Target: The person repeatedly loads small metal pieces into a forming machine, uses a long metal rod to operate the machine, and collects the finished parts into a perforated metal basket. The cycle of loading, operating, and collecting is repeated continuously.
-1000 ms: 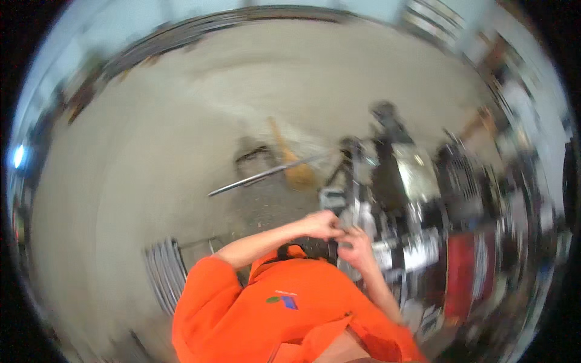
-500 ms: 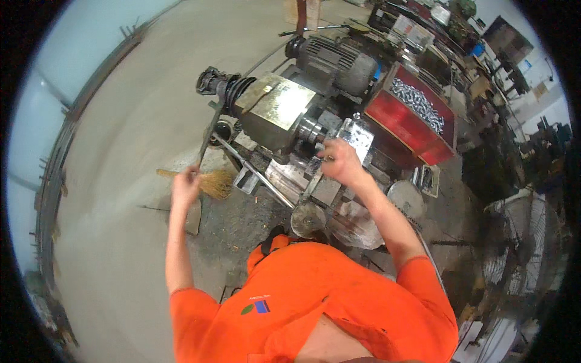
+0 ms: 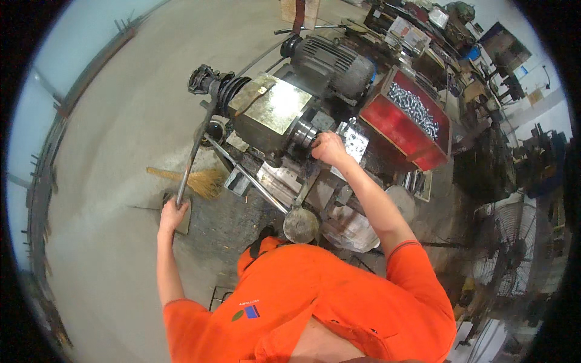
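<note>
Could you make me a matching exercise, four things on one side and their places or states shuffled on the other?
Things:
1. Left hand
2. Right hand
3. Broom
4. Bin

Places or states:
A. Lying on the floor
B. Red, with shiny metal pieces inside
C. At the end of a shiny metal cylinder
D. Closed around a long bar

Pairs: 1-D, 2-C, 3-A, 4-B

Dark grey lever; orange shirt; red bin.

A straw broom lies well apart from a wire-caged fan
</note>
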